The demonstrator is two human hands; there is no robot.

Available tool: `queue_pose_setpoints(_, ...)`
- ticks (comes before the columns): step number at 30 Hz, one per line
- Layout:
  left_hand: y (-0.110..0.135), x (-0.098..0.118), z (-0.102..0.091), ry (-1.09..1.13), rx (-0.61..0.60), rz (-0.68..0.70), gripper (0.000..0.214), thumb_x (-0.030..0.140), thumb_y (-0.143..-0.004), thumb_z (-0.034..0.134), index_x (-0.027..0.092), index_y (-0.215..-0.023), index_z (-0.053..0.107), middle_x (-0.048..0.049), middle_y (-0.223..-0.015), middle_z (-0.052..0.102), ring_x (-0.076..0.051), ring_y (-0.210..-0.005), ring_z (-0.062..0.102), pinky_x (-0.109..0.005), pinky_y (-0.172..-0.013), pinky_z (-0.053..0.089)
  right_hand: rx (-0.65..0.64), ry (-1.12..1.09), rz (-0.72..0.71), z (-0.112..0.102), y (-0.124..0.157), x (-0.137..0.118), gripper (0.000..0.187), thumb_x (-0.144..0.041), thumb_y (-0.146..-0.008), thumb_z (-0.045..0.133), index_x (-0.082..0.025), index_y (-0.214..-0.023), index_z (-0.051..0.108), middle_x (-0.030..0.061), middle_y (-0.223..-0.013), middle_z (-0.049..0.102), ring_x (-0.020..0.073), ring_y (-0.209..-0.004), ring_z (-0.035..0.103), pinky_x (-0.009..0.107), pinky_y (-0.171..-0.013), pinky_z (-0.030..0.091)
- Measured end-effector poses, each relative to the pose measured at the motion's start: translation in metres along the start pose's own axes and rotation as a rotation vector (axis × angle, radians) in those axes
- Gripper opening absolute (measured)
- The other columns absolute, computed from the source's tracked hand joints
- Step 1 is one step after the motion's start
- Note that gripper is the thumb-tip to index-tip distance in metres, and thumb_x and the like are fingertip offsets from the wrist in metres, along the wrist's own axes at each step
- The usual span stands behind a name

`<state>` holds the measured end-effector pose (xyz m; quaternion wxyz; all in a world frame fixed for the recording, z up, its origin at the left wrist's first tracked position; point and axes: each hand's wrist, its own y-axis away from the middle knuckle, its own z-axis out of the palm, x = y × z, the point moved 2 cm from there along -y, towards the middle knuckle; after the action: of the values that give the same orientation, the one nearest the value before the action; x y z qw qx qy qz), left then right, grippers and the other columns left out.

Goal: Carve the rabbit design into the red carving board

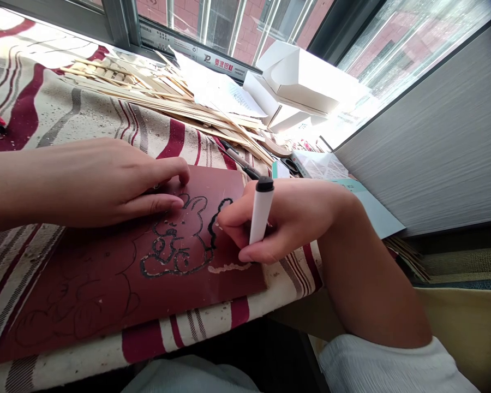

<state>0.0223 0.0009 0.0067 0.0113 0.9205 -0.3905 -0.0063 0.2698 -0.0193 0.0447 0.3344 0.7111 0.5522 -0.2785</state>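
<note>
My right hand (282,221) grips a white marker (262,210) with a black end pointing up. Its tip is hidden behind my fingers, low over a reddish-brown board (229,289). Under and beside that hand runs a thick black wavy line. To its left is a bear-like drawing (174,240), its outline carved and darkened in places. A larger, thinner line drawing (85,289) covers the board's left part. My left hand (135,185) lies across the board's upper edge, holding nothing, thumb and index finger apart. A pale scraped streak (229,268) shows below my right hand.
The board lies on a striped cloth (155,128) sprinkled with crumbs. Behind it are thin wooden sticks (159,103), papers (221,87), a white box (298,76) and dark pens (239,161). A grey panel (425,131) rises at the right; a window stands behind.
</note>
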Motion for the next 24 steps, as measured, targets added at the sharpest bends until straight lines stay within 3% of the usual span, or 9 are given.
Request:
queue_pose_setpoints(5,-0.005,-0.007,0.005,0.017,-0.042,0.024,0.060,0.071,-0.107,0.027,0.027,-0.114,0.067,0.0000,-0.076,0.070,-0.020,-0.062,0.059,-0.031,-0.067,0.034,0.002,-0.007,-0.016,0.000,-0.002,-0.001,0.035,-0.014,-0.098,0.062,-0.024,-0.076,0.036,-0.0073,-0.066,0.047,0.0092,-0.067,0.038,0.024,-0.064,0.033)
queue_pose_setpoints(10,-0.001,-0.001,0.001,0.000,0.023,-0.017,0.057,0.061,-0.112,0.022,0.027,-0.112,0.067,0.0002,-0.074,0.067,-0.020,-0.064,0.061,-0.031,-0.066,0.034,0.004,-0.029,-0.038,0.001,-0.003,0.000,0.036,-0.015,-0.098,0.062,-0.025,-0.076,0.036,-0.0074,-0.066,0.045,0.0096,-0.067,0.036,0.024,-0.065,0.033)
queue_pose_setpoints(19,-0.001,-0.002,0.003,0.053,-0.013,0.001,0.071,0.076,-0.106,0.018,0.027,-0.110,0.069,0.0016,-0.074,0.069,-0.021,-0.063,0.061,-0.033,-0.067,0.035,0.008,-0.029,-0.034,0.002,-0.003,-0.001,0.037,-0.014,-0.097,0.062,-0.026,-0.076,0.033,-0.0076,-0.066,0.042,0.0102,-0.068,0.034,0.025,-0.065,0.032)
queue_pose_setpoints(24,0.006,0.012,-0.004,0.016,0.089,-0.048,0.073,0.062,-0.115,0.006,0.025,-0.111,0.069,0.0031,-0.075,0.070,-0.019,-0.063,0.064,-0.032,-0.070,0.039,0.024,-0.027,-0.058,0.002,-0.003,-0.001,0.038,-0.014,-0.096,0.060,-0.026,-0.076,0.031,-0.0078,-0.065,0.040,0.0100,-0.068,0.033,0.025,-0.065,0.031)
